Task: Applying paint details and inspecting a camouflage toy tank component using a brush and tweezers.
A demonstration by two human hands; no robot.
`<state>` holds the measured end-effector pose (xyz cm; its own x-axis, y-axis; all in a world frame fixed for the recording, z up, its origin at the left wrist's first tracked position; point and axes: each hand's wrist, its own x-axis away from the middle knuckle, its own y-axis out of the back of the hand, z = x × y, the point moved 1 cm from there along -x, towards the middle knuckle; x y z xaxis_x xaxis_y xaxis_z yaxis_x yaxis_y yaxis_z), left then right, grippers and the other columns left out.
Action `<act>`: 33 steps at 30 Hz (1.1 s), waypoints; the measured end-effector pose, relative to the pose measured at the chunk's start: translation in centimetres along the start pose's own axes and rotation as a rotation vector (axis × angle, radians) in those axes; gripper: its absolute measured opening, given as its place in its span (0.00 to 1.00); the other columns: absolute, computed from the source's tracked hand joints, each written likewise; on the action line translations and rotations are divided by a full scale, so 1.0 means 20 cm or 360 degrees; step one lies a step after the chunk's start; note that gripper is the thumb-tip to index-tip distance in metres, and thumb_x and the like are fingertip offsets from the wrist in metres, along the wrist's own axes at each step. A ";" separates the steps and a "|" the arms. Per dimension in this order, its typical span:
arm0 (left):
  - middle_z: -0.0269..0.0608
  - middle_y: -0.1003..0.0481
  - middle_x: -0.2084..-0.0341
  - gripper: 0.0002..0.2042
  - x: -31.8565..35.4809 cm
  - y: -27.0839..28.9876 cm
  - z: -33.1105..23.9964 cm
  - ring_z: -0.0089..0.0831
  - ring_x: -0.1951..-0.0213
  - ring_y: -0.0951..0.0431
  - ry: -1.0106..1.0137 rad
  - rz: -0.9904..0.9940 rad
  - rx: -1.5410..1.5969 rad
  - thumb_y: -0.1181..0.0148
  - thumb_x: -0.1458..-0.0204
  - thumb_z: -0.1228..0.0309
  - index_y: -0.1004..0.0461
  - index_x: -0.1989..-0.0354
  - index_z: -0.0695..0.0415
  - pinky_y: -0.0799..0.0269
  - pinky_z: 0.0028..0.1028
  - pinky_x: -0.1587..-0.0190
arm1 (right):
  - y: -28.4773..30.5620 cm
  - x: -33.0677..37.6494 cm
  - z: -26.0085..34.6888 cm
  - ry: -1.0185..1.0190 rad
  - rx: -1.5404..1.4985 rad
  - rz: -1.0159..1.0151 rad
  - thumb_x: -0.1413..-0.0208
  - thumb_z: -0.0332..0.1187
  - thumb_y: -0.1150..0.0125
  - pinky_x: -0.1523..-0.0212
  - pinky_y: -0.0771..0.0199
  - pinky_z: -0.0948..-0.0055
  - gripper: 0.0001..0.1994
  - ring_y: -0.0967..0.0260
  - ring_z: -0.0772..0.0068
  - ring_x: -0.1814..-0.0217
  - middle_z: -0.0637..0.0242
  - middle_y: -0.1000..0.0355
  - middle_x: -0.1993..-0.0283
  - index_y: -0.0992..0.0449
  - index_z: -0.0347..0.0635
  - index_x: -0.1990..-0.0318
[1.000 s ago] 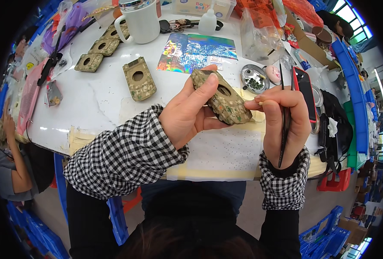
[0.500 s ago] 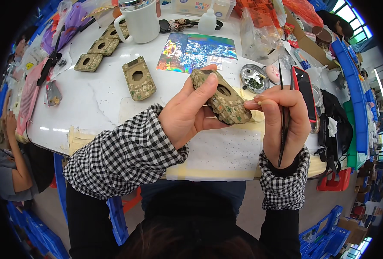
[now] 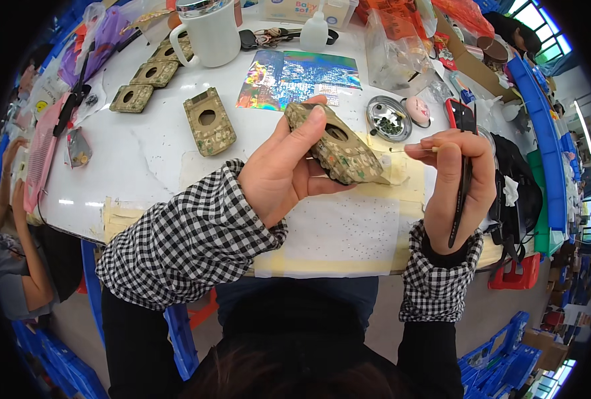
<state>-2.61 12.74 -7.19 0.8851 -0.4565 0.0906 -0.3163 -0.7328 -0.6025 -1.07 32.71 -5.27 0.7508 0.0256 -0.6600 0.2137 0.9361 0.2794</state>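
Note:
My left hand [image 3: 272, 169] is closed around a camouflage-painted model tank hull [image 3: 359, 159], tilted, with a round hole in its top. To its right, apart from the hull, my right hand [image 3: 465, 179] pinches a thin needle-like tool [image 3: 412, 150] between thumb and fingertips. A slim black stick, like a fine paintbrush [image 3: 456, 223], is also tucked in that hand. Just beyond the hull's front end lies a round metal dish [image 3: 389, 136] with small dark green bits. Another camouflage hull [image 3: 210, 123] rests on the table to the left.
Several more hulls [image 3: 131, 98] line up at the far left near a white mug [image 3: 212, 36]. A shiny holographic sheet [image 3: 295, 76] lies beyond my hands, a speckled white paper [image 3: 342, 233] beneath them. A red-edged phone [image 3: 462, 116] and black bag [image 3: 518, 193] are at right.
My right hand has drawn away to the right, taking the needle-like tool's tip off the hull. The hull in my left hand has shifted slightly left and tilted a little.

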 end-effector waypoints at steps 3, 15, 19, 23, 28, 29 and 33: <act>0.45 0.36 0.46 0.22 0.00 0.01 -0.01 0.37 0.46 0.29 0.0035 -0.0072 0.0039 0.63 0.36 0.55 0.49 0.37 0.51 0.24 0.35 0.49 | 0.02 0.00 -0.04 0.0128 0.0503 -0.0053 0.44 0.23 0.44 0.68 0.31 0.79 0.03 0.29 0.74 0.71 0.62 0.30 0.72 0.30 0.33 0.67; 0.45 0.34 0.49 0.21 -0.02 0.05 -0.01 0.36 0.47 0.28 -0.0102 0.0027 0.0111 0.59 0.36 0.58 0.43 0.41 0.56 0.25 0.34 0.48 | 0.02 0.05 -0.10 0.0318 0.0881 0.0264 0.53 0.30 0.33 0.70 0.33 0.68 0.10 0.32 0.59 0.71 0.60 0.30 0.73 0.25 0.39 0.64; 0.45 0.34 0.48 0.21 -0.01 0.07 0.00 0.36 0.47 0.28 -0.0136 0.0032 0.0045 0.59 0.37 0.58 0.43 0.41 0.57 0.25 0.34 0.48 | 0.13 0.11 -0.07 0.0199 0.0564 0.0182 0.38 0.43 0.50 0.53 0.31 0.70 0.20 0.27 0.60 0.54 0.52 0.26 0.57 0.28 0.32 0.53; 0.45 0.35 0.47 0.21 -0.01 0.09 0.01 0.36 0.47 0.28 -0.0172 -0.0004 -0.0007 0.59 0.37 0.60 0.44 0.40 0.57 0.25 0.35 0.48 | 0.17 0.24 0.01 -0.0195 0.0120 0.0081 0.39 0.52 0.51 0.42 0.37 0.65 0.31 0.31 0.57 0.44 0.48 0.30 0.50 0.36 0.26 0.46; 0.43 0.31 0.53 0.20 -0.01 0.06 -0.01 0.34 0.54 0.26 -0.0299 -0.0148 -0.0280 0.48 0.42 0.64 0.41 0.44 0.58 0.23 0.34 0.55 | 0.18 0.25 0.07 -0.0268 -0.0087 0.0144 0.47 0.26 0.38 0.43 0.34 0.69 0.22 0.30 0.57 0.45 0.47 0.30 0.50 0.37 0.26 0.47; 0.43 0.32 0.52 0.20 0.00 0.05 -0.02 0.33 0.54 0.26 -0.0298 -0.0080 -0.0243 0.48 0.43 0.66 0.42 0.43 0.56 0.22 0.33 0.57 | 0.17 0.22 0.08 -0.0282 -0.0221 0.0154 0.50 0.21 0.37 0.43 0.33 0.70 0.22 0.30 0.57 0.45 0.47 0.30 0.49 0.36 0.26 0.48; 0.40 0.29 0.57 0.17 0.02 0.04 -0.08 0.28 0.58 0.24 -0.0039 -0.0064 -0.0190 0.51 0.40 0.68 0.40 0.43 0.54 0.21 0.28 0.62 | 0.11 0.08 0.11 0.0078 0.0144 0.0495 0.45 0.26 0.42 0.45 0.31 0.68 0.16 0.29 0.59 0.46 0.49 0.28 0.50 0.32 0.24 0.51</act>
<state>-3.01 11.14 -6.26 0.9054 -0.4143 0.0928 -0.3174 -0.8057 -0.5001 1.96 34.09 -4.19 0.7584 0.3245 -0.5652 0.0349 0.8458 0.5324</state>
